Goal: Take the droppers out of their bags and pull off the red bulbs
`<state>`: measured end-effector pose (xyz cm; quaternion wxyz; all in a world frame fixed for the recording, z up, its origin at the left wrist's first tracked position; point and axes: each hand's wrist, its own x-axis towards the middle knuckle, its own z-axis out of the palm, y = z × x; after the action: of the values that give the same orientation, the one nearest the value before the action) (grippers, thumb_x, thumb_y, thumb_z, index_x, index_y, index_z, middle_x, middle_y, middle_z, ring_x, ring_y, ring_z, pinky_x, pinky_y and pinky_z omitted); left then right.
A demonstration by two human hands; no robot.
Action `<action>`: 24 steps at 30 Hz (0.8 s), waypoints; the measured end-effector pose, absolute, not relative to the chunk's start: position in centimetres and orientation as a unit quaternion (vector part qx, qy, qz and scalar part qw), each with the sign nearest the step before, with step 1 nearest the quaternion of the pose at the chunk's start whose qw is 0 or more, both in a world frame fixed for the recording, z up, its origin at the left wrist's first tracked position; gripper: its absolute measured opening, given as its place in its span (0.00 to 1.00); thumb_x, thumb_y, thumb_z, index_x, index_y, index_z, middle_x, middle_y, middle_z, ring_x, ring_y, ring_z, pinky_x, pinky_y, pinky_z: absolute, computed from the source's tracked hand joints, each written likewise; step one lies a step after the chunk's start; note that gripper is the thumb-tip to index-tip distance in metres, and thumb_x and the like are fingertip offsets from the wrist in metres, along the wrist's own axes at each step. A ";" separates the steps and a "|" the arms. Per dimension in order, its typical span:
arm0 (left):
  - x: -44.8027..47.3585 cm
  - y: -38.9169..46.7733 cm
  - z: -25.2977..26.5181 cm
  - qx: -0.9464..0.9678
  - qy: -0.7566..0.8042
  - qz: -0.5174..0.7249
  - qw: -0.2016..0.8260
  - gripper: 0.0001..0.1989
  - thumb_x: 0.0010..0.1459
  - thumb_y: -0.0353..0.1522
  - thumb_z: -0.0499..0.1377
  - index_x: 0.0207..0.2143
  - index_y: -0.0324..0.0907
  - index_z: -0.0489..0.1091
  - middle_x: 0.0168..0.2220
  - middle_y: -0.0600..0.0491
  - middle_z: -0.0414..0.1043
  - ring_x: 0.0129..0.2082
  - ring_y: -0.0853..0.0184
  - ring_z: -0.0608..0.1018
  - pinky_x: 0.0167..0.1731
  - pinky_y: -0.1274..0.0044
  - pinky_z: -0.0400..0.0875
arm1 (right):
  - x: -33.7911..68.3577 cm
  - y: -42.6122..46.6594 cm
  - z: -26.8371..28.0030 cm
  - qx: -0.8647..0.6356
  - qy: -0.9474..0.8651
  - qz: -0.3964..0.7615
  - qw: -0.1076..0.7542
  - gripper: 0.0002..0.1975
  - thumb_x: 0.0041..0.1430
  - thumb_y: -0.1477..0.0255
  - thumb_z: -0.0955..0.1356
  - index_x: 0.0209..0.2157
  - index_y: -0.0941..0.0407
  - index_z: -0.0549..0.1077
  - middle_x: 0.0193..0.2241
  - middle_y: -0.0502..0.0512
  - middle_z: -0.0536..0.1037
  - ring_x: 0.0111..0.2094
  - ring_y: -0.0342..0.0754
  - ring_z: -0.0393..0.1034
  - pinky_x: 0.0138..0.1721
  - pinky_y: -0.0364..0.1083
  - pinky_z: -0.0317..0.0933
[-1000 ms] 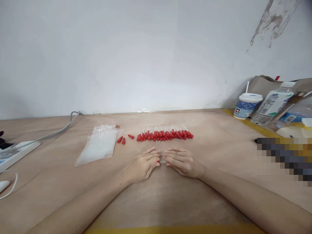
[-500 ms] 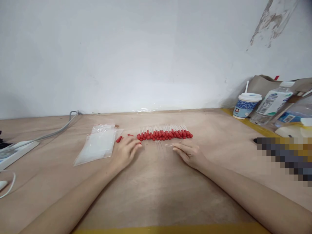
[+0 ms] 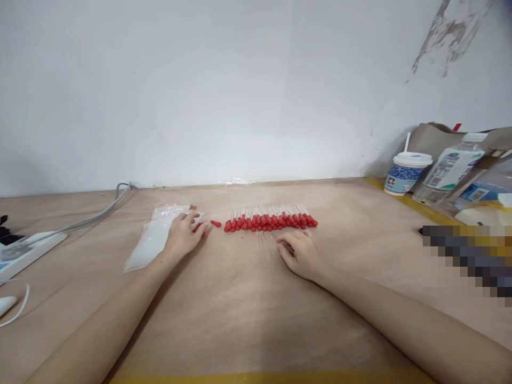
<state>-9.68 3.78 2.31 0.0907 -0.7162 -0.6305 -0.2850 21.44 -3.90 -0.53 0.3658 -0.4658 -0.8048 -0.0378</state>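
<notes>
Bench (image 3: 224, 314) first, since it is the biggest surface I work over: brown-covered, its far edge against the wall, yellow tape along the near edge. Near its far right corner I see a bottle (image 3: 448, 168) with a cup (image 3: 408, 173) just beside it.

Midway across, nearer the far edge, runs a packed row of red-tipped sticks (image 3: 272, 221), red ends toward the near edge, pale stems toward the far one. Left of it, well apart, lie clear plastic bags (image 3: 146, 242), partly behind the left arm.

On my feed, the left hand (image 3: 187, 232) stands with thumb and fingers apart around loose red pieces beside the bags; I can't tell if it touches them. The right hand (image 3: 298, 252) is curled just on the near side of the row; whether its fingertips pinch a thin stick, I cannot make out.

Another red piece (image 3: 216, 223) lies between the left hand and the row. I judge it light and perhaps rubbery, best taken around its thicker end.

Smallest are a few thin clear sticks (image 3: 262, 250) between the hands, below the row. They look light, smooth and easily bent or rolled, so I'd pinch one mid-length, gently.
</notes>
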 end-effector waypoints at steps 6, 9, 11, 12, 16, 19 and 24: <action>-8.1 4.7 2.4 -0.826 -0.495 -0.210 0.168 0.14 0.52 0.34 0.52 0.40 0.41 0.70 0.37 0.46 0.64 0.41 0.58 0.66 0.43 0.67 0.62 | 21.3 -4.4 -0.1 -0.435 -0.834 -0.030 0.339 0.10 0.56 0.65 0.63 0.34 0.55 0.70 0.27 0.51 0.73 0.31 0.46 0.64 0.38 0.47 0.48; -7.6 5.6 2.1 -0.835 -0.492 -0.194 0.153 0.12 0.52 0.34 0.52 0.37 0.43 0.72 0.35 0.47 0.64 0.39 0.59 0.67 0.42 0.67 0.62 | 21.4 -4.6 0.2 -0.422 -0.848 -0.022 0.321 0.16 0.54 0.58 0.63 0.37 0.55 0.70 0.31 0.53 0.74 0.35 0.48 0.64 0.39 0.48 0.48; -7.6 6.1 2.0 -0.841 -0.489 -0.195 0.127 0.11 0.53 0.34 0.52 0.34 0.43 0.73 0.33 0.48 0.64 0.37 0.60 0.67 0.41 0.68 0.62 | 21.4 -4.7 0.3 -0.416 -0.853 -0.016 0.315 0.19 0.52 0.55 0.64 0.39 0.56 0.70 0.33 0.54 0.74 0.36 0.49 0.64 0.40 0.48 0.49; -7.7 6.3 2.0 -0.842 -0.488 -0.199 0.117 0.12 0.53 0.34 0.51 0.34 0.42 0.72 0.33 0.48 0.64 0.36 0.61 0.68 0.40 0.69 0.63 | 21.5 -4.7 0.4 -0.414 -0.855 -0.013 0.313 0.21 0.52 0.54 0.64 0.40 0.56 0.69 0.33 0.55 0.74 0.36 0.49 0.64 0.40 0.48 0.49; -9.1 6.5 2.8 -0.824 -0.506 -0.244 0.079 0.15 0.56 0.35 0.47 0.37 0.40 0.70 0.34 0.48 0.65 0.35 0.63 0.70 0.38 0.72 0.65 | 21.5 -4.8 0.5 -0.410 -0.858 -0.009 0.311 0.23 0.51 0.54 0.64 0.41 0.57 0.68 0.34 0.56 0.73 0.36 0.50 0.64 0.40 0.49 0.50; -11.2 6.3 3.8 -0.813 -0.518 -0.259 0.055 0.15 0.55 0.35 0.47 0.36 0.40 0.70 0.35 0.48 0.66 0.34 0.64 0.71 0.38 0.73 0.66 | 21.5 -4.8 0.5 -0.410 -0.857 -0.007 0.312 0.22 0.50 0.54 0.64 0.40 0.56 0.68 0.34 0.55 0.73 0.36 0.50 0.64 0.41 0.49 0.50; -14.2 5.4 4.5 -0.809 -0.541 -0.227 0.029 0.16 0.52 0.38 0.47 0.33 0.42 0.71 0.36 0.48 0.69 0.36 0.60 0.72 0.37 0.71 0.66 | 21.5 -4.8 0.5 -0.414 -0.856 -0.006 0.310 0.21 0.51 0.54 0.64 0.40 0.56 0.68 0.32 0.55 0.73 0.35 0.49 0.64 0.40 0.49 0.50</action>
<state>-14.23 5.45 4.50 0.0294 -0.8093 -0.5411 -0.2268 21.52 -4.78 0.48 0.3097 -0.4136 -0.8561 -0.0060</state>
